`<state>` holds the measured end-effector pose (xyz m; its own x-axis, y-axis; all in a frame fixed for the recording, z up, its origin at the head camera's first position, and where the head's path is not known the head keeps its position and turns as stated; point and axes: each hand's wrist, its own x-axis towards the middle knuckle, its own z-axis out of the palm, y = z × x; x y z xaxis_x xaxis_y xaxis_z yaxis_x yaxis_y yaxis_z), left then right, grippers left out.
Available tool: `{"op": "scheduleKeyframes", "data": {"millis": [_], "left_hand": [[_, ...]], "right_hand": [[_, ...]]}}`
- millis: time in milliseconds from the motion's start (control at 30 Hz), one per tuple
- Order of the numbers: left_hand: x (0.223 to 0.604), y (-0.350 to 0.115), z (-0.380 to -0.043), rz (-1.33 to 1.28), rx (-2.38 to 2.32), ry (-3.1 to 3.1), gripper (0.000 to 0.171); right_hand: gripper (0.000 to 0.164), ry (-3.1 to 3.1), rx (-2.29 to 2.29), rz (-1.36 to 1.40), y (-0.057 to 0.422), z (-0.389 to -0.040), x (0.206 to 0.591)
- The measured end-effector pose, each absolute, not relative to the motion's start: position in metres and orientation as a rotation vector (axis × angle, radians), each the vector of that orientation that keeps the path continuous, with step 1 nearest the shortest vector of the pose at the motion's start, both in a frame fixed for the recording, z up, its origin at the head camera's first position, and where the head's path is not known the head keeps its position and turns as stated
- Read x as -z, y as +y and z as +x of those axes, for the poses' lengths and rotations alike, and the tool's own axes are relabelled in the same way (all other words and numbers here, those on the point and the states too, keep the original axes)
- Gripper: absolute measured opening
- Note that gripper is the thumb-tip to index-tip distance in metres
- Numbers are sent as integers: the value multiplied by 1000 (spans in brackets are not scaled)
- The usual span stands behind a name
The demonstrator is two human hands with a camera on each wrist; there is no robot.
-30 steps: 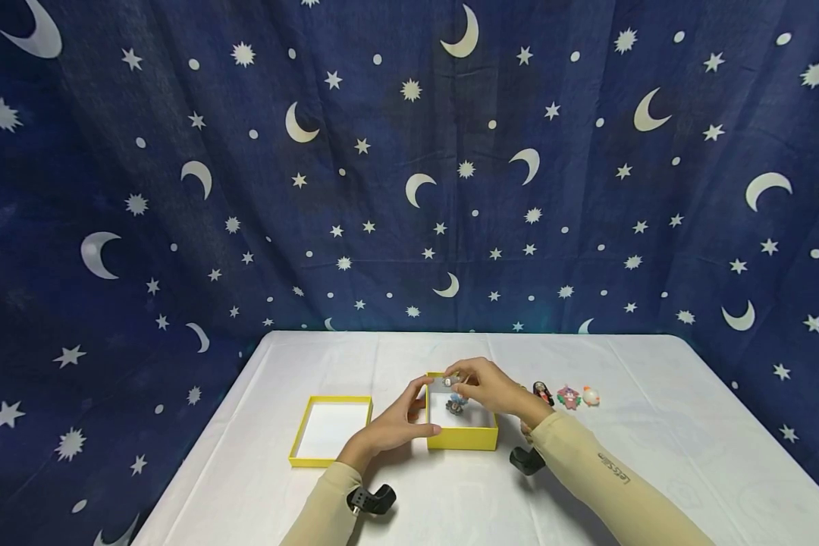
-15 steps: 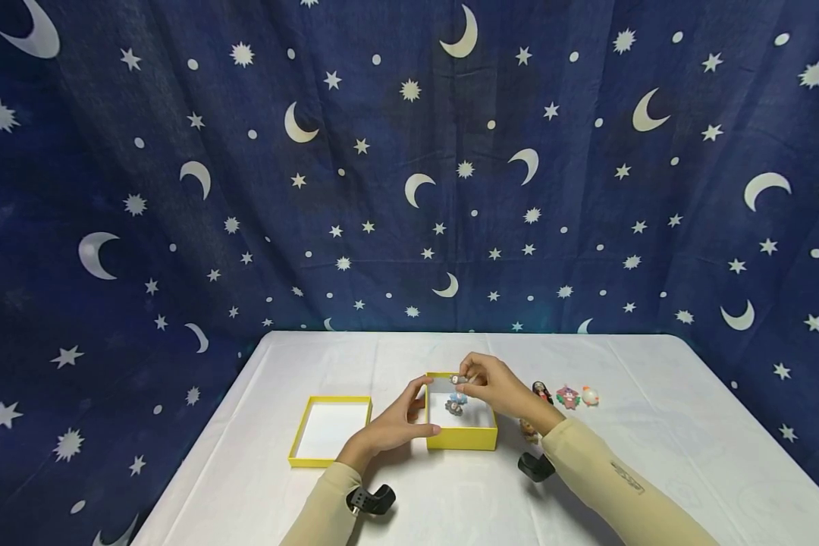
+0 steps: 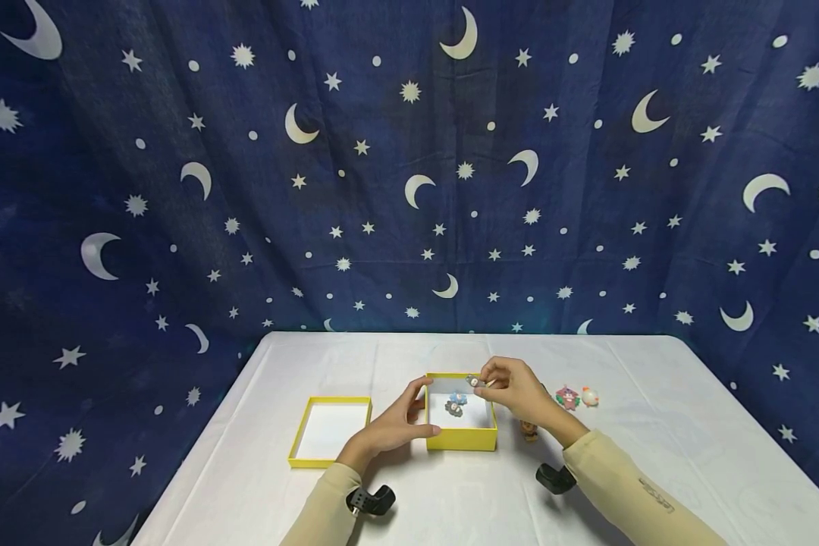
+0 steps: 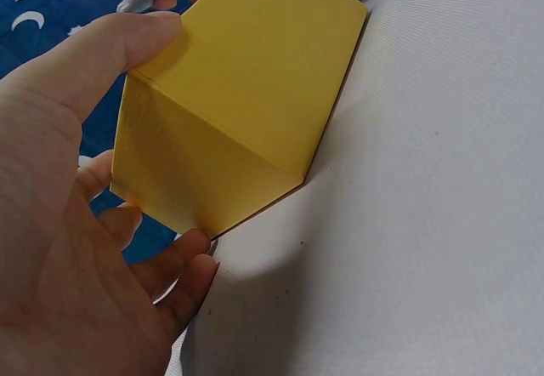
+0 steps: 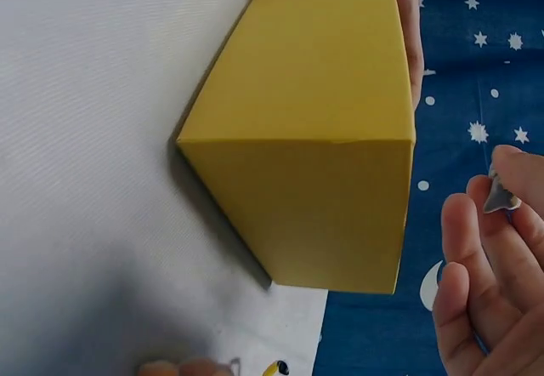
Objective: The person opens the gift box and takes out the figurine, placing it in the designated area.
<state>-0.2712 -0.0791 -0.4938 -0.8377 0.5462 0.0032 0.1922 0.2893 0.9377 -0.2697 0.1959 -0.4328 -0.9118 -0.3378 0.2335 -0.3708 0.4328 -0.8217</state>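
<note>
The yellow box (image 3: 462, 439) stands uncovered on the table, white inside. My left hand (image 3: 390, 429) grips its left side, the thumb at the near corner and the fingers along the left wall. Inside lie two small figurines, a light blue one (image 3: 458, 397) and a grey-brown one (image 3: 453, 409). Over the box's back right corner, my right hand (image 3: 519, 392) pinches a small grey figurine (image 3: 474, 381) with a pale face. The right wrist view shows that grey piece (image 5: 500, 197) between thumb and fingers, largely covered by them.
A shallow yellow-rimmed lid (image 3: 331, 430) lies left of the box. Right of it are a brown figurine (image 3: 528, 431), a reddish star-shaped figurine (image 3: 567, 397) and a round white-and-orange one (image 3: 590, 396). A starry blue cloth (image 3: 409, 227) hangs behind the white table (image 3: 355, 353).
My right hand has moved right with the grey figurine, from over the box's inside to its back right corner. The forearm now hides the dark-haired figurine. My left hand has stayed put.
</note>
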Motion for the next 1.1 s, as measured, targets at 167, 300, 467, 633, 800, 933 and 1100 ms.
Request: {"op": "scheduleKeyframes", "data": {"millis": [167,300,467,633,800,933,1100], "left_hand": [[494,-79,-271,659,-1549,2264,88],[494,-80,-271,651,-1540,2278,89],[494,-81,-270,655,-1538,2281,89],[493,-80,-270,664,-1540,2282,88],[493,-80,-270,664,-1538,2283,88],[492,-80,-269,668,-1547,2272,88],[492,-80,-269,684,-1573,2243,89]], "right_hand": [[20,-2574,-1603,593,202,-266,433],[21,-2539,-1623,553,206,-263,433],[22,-2533,-1601,523,214,-261,435],[22,-2530,-1589,522,225,-255,439],[20,-2534,-1590,492,236,-250,444],[18,-2536,-1564,458,244,-247,448],[19,-2537,-1516,447,253,-242,451]]}}
